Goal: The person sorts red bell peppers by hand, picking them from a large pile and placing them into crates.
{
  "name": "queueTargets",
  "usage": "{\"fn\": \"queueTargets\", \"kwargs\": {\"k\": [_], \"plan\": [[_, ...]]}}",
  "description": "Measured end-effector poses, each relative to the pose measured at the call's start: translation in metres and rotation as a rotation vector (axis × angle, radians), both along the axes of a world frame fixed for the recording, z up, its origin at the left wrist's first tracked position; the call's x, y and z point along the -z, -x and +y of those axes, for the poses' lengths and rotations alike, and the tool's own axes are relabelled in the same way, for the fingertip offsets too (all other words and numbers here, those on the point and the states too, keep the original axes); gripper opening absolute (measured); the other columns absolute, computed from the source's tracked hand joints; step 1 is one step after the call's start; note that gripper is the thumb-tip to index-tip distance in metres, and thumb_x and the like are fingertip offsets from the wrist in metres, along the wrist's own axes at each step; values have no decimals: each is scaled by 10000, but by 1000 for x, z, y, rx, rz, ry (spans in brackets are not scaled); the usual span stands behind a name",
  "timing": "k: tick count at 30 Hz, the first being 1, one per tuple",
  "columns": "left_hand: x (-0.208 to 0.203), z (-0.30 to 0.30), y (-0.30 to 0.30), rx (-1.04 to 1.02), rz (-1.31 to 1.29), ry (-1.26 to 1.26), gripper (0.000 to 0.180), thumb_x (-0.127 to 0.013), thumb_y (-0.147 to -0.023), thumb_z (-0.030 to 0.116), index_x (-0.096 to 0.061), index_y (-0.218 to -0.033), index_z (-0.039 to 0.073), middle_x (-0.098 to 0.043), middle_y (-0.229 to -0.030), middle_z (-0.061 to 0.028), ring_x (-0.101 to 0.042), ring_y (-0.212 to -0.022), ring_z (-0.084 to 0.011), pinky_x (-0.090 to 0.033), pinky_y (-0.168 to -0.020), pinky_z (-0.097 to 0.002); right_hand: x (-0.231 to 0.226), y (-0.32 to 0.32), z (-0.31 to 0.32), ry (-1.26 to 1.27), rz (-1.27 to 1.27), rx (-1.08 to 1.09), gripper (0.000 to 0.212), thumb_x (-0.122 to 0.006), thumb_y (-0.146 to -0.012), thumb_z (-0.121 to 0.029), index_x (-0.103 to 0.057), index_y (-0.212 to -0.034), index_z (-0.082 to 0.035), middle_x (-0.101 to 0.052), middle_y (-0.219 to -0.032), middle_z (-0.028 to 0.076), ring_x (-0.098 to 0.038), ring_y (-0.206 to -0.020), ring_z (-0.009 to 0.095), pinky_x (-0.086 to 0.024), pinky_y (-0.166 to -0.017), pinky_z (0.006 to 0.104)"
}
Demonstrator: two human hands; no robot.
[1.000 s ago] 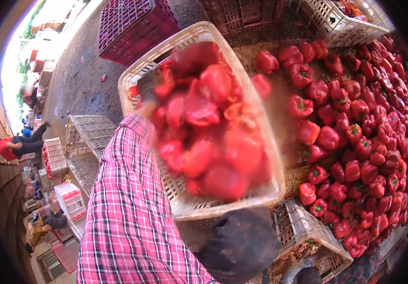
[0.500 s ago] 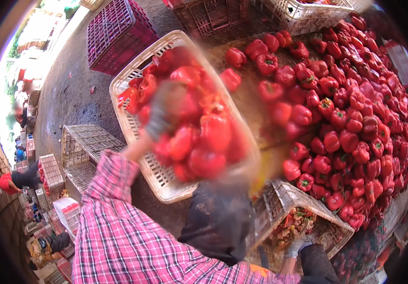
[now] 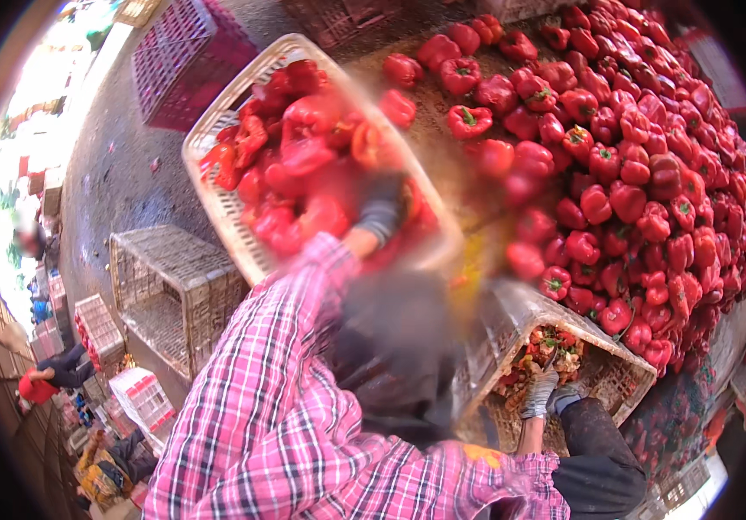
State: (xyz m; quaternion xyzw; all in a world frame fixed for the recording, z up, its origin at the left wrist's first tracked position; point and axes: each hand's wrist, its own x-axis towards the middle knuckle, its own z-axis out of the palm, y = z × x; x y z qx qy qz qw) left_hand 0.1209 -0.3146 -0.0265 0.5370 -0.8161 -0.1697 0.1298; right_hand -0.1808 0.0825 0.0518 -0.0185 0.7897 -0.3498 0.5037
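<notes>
left hand (image 3: 382, 212) is resting among red peppers (image 3: 304, 156) in far pale crate (image 3: 224, 215), right hand (image 3: 539, 392) is touching scraps (image 3: 557, 347) in near right crate (image 3: 620, 383), cannot tell if fingers are grasping

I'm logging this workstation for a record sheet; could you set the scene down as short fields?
Left hand: gloved left hand among the peppers in the crate; blurred, grip unclear
Right hand: gloved right hand at the pepper scraps; grip unclear
Crate: pale crate, slotted, holding red peppers
Scraps container: second crate, dirty, slotted
Right side: large pile of red peppers
Upper left: purple-pink crate
Sleeves: pink plaid shirt
</notes>
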Motion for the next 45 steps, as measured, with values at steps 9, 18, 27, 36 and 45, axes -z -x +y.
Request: {"fn": "queueTargets", "kwargs": {"k": [9, 18, 27, 36, 45], "plan": [[-49, 1, -168, -197, -357, 328, 273, -563, -929, 337, -634, -1013, 87, -667, -985, -150, -640, -916, -353, -508, -797, -493, -4, 9, -9, 46, -40, -83, 366, -666, -850, -92, -565, -1196, -28, -644, -841, 63, -595, -608, 165, -489, -542, 288], [-64, 98, -149, -379, -540, -380, 334, -574, -848, 329, -660, -1098, 124, -692, -994, -194, -671, -897, -380, -524, -801, -509, -16, 3, -8, 4, -59, -104, 347, -668, -853, -102, -578, -1178, -22, -650, -853, 71, -606, -624, 174, -499, -557, 294], [38, 117, -150, -703, -503, -162, 406, -519, -869, 298, -600, -1150, 16, -673, -990, -242, -648, -879, -418, -512, -776, -499, -8, -5, -12, -85, -78, -80, 329, -670, -856, -112, -591, -1160, -16, -657, -866, 78, -616, -640, 183, -509, -573, 301], [57, 101, -159, -753, -293, -239, 381, -635, -821, 392, -698, -829, 16, -693, -819, -247, -675, -765, -434, -529, -695, -518, 3, -12, -8, -35, -101, -63, 313, -673, -859, -122, -603, -1142, -10, -664, -879, 85, -626, -656, 193, -519, -589, 307], [-102, -25, -116, -190, -403, 426, 593, -709, -827, 354, -555, -1311, 48, -563, -1324, -198, -513, -1237, -394, -417, -1058, -458, -2, 2, -1, -2, -84, -46, 298, -675, -861, -132, -616, -1124, -4, -671, -891, 92, -637, -672, 202, -529, -604, 314]]}}
